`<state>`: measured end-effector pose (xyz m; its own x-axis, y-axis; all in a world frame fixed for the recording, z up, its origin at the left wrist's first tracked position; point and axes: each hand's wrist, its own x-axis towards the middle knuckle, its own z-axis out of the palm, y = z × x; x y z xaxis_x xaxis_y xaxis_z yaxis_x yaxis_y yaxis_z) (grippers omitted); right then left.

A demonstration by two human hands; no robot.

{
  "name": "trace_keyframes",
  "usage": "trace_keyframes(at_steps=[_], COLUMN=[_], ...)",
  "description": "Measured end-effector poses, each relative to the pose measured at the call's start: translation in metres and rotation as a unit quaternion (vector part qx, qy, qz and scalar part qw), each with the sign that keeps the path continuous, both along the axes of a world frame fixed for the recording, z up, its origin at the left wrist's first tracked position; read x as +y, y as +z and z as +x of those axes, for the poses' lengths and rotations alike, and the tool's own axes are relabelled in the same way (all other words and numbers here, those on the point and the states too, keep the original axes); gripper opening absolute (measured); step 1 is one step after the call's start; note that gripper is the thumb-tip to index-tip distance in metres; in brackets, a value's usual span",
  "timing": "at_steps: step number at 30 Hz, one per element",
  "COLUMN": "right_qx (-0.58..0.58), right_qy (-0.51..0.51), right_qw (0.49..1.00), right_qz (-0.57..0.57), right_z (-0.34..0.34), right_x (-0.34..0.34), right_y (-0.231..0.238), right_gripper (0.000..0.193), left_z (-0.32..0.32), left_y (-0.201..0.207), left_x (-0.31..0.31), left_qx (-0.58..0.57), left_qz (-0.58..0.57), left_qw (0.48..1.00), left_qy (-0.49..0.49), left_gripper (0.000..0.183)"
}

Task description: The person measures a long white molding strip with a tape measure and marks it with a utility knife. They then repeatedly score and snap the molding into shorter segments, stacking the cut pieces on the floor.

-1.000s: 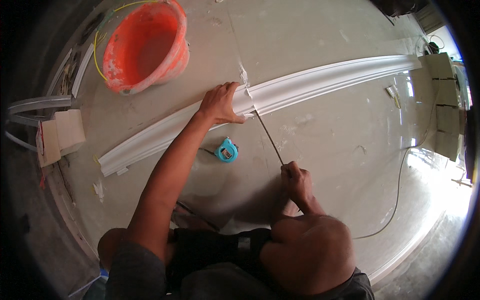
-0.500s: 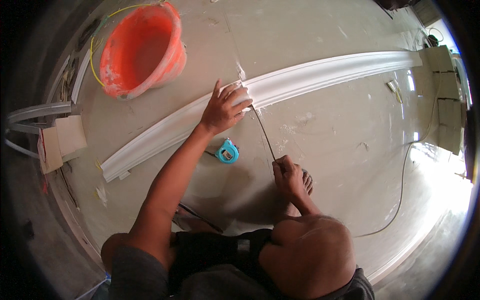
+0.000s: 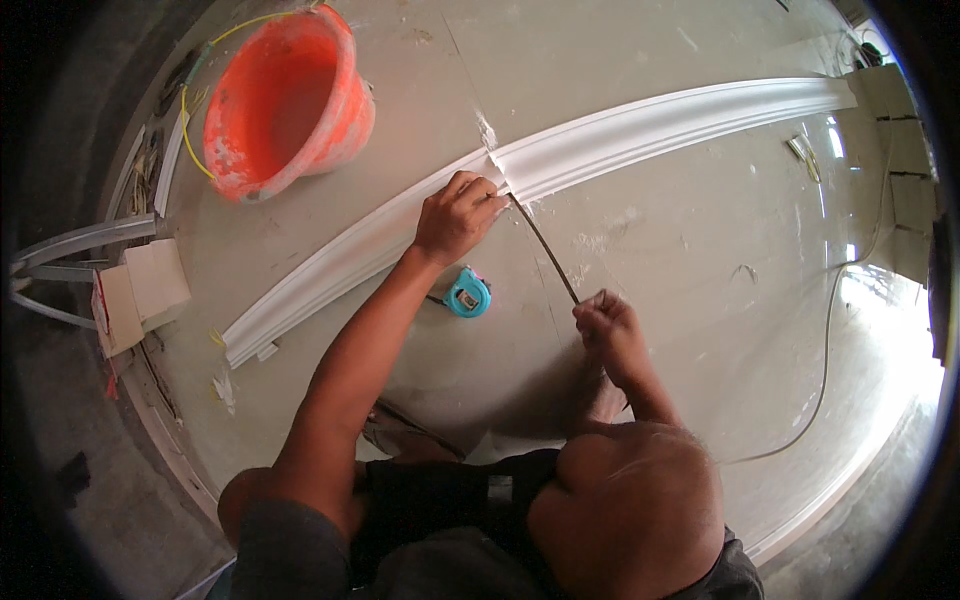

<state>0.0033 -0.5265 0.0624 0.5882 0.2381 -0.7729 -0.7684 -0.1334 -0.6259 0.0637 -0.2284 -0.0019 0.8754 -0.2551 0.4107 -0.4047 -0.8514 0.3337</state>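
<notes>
A long white cornice moulding [image 3: 660, 132] lies across the floor, with a crosswise break or joint near its middle. My left hand [image 3: 458, 218] rests on the left-hand length [image 3: 345, 272], fingers curled over its end beside the joint. Pinched in the fingers of my right hand [image 3: 610, 330] is the near end of a thin dark hacksaw blade [image 3: 545, 245]. It slants up to the moulding's near edge at the joint, close to my left fingertips. My fingers hide the blade's far tip and part of the joint. A turquoise tape measure [image 3: 467, 293] sits just below my left hand.
An orange bucket [image 3: 345, 130] with whitish smears leans at the upper left. An open cardboard box [image 3: 158, 285] and metal channels [image 3: 85, 240] are at the left edge. Boxes [image 3: 905, 170] stand at the far right, near a cable [image 3: 825, 370]. White crumbs [image 3: 590, 243] dot the floor.
My left fingers, spread apart before, are now curled together at the moulding's end. My right hand has shifted slightly up and right with the blade. The view has shifted a little.
</notes>
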Motion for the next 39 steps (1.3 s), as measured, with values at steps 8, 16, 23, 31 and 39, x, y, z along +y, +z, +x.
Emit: trace_keyframes(at_steps=[8, 16, 23, 31, 39], right_qx=[-0.312, -0.337, -0.358, -0.406, -0.371], right_qy=[0.291, 0.115, 0.018, 0.047, 0.045], right_qw=[0.887, 0.929, 0.932, 0.910, 0.924], right_qz=[-0.179, -0.100, -0.058, -0.069, -0.080], right_z=[0.032, 0.013, 0.052, 0.054, 0.052], right_x=[-0.017, 0.032, 0.115, 0.124, 0.125], right_y=[0.059, -0.040, -0.080, -0.096, -0.097], right_gripper=[0.017, 0.014, 0.013, 0.015, 0.014], left_z=[0.003, 0.006, -0.002, -0.002, -0.001], left_y=[0.005, 0.001, 0.006, 0.002, 0.001], left_x=[0.010, 0.000, 0.000, 0.001, -0.001], left_qx=[0.014, 0.038, 0.060, 0.034, 0.019], left_qz=[0.009, -0.003, 0.001, 0.003, -0.003], left_qw=[0.999, 0.999, 0.996, 0.998, 0.998], left_qy=[0.031, 0.032, 0.061, 0.053, 0.056], left_gripper=[0.012, 0.018, 0.021, 0.025, 0.025])
